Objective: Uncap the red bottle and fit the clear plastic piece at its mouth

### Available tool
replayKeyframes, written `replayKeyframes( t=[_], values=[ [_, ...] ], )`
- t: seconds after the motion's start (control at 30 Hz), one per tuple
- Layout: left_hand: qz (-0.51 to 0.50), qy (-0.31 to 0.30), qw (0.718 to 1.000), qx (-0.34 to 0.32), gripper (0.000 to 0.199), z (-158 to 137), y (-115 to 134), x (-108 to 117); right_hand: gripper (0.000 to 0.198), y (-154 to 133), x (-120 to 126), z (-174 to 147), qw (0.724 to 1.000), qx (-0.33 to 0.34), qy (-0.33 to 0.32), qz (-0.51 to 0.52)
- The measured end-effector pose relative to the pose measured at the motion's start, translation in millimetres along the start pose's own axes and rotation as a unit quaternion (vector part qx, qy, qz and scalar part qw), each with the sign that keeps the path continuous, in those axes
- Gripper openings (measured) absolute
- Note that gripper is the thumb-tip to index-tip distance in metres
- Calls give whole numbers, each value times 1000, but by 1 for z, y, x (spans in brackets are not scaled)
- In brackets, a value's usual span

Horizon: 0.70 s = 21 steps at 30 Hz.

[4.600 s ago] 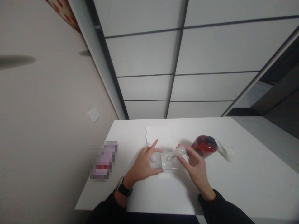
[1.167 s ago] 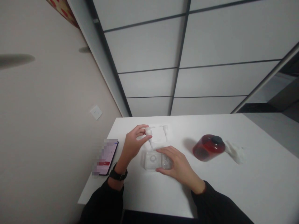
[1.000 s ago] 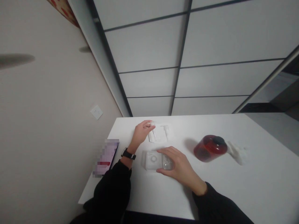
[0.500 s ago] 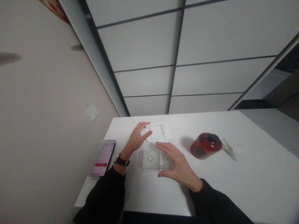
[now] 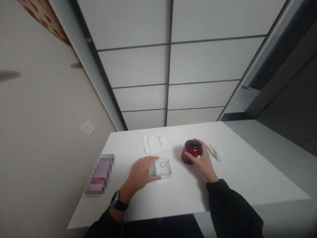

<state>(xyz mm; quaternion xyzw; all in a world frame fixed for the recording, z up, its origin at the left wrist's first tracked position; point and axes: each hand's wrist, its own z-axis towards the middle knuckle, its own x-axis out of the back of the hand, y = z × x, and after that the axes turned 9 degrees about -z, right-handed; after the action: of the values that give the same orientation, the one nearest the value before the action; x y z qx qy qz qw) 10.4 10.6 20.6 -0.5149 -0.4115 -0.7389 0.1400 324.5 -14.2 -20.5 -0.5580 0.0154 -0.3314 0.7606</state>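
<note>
Bottle (image 5: 191, 147) clasped by right hand (image 5: 203, 163), left hand (image 5: 140, 172) pinching box (image 5: 164, 169), tabletop (image 5: 178, 193) stretching to front edge (image 5: 168, 216)

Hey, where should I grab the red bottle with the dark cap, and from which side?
Probably around the body of the red bottle, below the dark cap, coming from the right with thumb near and fingers far. The rounded body looks upright, and the right hand spans it that way. The clear box and left hand occupy its left.
</note>
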Motion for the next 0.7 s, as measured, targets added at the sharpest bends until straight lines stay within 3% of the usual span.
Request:
replayKeyframes(
  t=[0.13, 0.23, 0.37, 0.47, 0.6, 0.7],
  values=[
    [17, 9, 1000, -14, 77, -5, -3, 10, 74, -4, -18, -25, 998, 16, -48, 30],
    [1, 40, 998, -53, 81, 2, 14, 22, 76, -8, -22, -36, 995, 26, -84, 52],
    [-96, 33, 987, -127, 54, 37, 62, 34, 77, -7, -20, -35, 991, 44, -108, 64],
    [-160, -29, 968, -193, 43, 75, 90, 36, 78, -7, -18, -33, 990, 51, -116, 57],
    [-126, -114, 959, -226, 25, 109, 101, 32, 71, -8, -15, -32, 990, 60, -118, 45],
    [-82, -99, 969, -209, 13, 115, 103, 28, 69, -10, -14, -32, 989, 68, -120, 46]
  ],
)
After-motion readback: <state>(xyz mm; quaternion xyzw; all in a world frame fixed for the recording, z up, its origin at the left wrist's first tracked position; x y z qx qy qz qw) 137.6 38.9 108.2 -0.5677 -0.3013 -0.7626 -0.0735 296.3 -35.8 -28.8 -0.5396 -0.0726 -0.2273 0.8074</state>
